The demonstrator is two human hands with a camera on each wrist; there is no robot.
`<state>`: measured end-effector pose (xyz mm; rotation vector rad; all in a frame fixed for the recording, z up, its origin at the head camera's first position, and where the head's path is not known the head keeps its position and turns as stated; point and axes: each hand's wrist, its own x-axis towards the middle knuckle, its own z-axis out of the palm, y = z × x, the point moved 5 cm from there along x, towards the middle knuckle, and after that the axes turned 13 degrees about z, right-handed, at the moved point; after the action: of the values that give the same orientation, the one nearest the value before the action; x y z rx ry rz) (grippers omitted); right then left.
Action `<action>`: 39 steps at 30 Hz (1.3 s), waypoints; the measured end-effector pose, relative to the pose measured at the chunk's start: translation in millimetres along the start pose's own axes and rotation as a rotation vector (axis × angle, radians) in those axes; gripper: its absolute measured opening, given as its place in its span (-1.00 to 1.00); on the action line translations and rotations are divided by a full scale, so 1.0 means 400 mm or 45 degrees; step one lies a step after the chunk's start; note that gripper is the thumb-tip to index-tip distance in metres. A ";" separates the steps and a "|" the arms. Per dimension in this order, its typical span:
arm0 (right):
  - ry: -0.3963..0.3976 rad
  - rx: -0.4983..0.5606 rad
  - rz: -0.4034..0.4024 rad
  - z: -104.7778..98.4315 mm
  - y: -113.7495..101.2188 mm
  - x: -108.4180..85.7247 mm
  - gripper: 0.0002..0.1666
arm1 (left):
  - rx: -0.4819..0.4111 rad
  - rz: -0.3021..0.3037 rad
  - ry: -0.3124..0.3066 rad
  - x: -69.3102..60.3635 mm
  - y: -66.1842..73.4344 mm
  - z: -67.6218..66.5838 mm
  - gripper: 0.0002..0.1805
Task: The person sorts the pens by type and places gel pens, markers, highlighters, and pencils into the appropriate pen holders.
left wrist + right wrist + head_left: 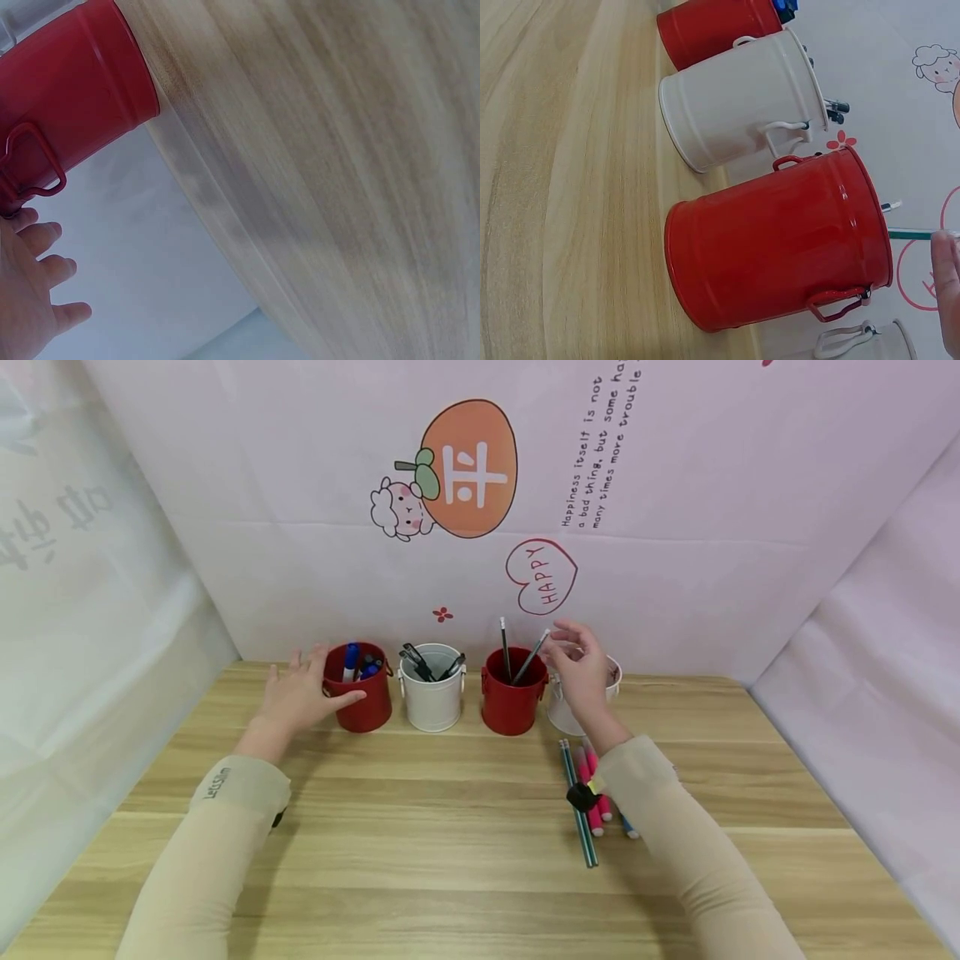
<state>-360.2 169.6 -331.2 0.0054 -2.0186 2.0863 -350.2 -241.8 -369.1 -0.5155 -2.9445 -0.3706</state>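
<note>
My left hand [296, 693] is beside the left red bucket [363, 693], its fingers spread and its thumb across the bucket's front. In the left wrist view, the fingertips are next to that bucket's red handle [37, 161]. Blue-capped markers [351, 662] stand in this bucket. At the right, my right hand [583, 672] is above the right white bucket [567, 714], fingers loosely bent near the top of a leaning pencil [531, 656]. The pencil stands in the second red bucket [512, 706] with another pencil [505, 643]. Whether fingertips touch the leaning pencil is unclear.
Between the red buckets stands a white bucket [432, 702] holding black pens [420, 664]. Two green pencils [577, 818], pink markers [592, 793] and a blue marker [630, 829] lie on the wooden table [420, 843], partly under the right forearm. A printed white backdrop [300, 485] rises behind.
</note>
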 end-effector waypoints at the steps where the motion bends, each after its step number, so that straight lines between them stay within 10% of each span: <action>1: -0.004 -0.018 0.004 -0.001 0.000 -0.001 -0.56 | 0.000 0.000 0.000 0.001 0.000 0.000 0.28; 39: -0.286 -0.184 0.075 -0.062 -0.021 -0.056 -0.64 | -0.021 0.009 0.000 -0.002 0.003 -0.002 0.28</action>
<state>-332.8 190.4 -327.8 0.1638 -2.3234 2.0494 -348.9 -241.2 -368.0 -0.5274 -2.9416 -0.3945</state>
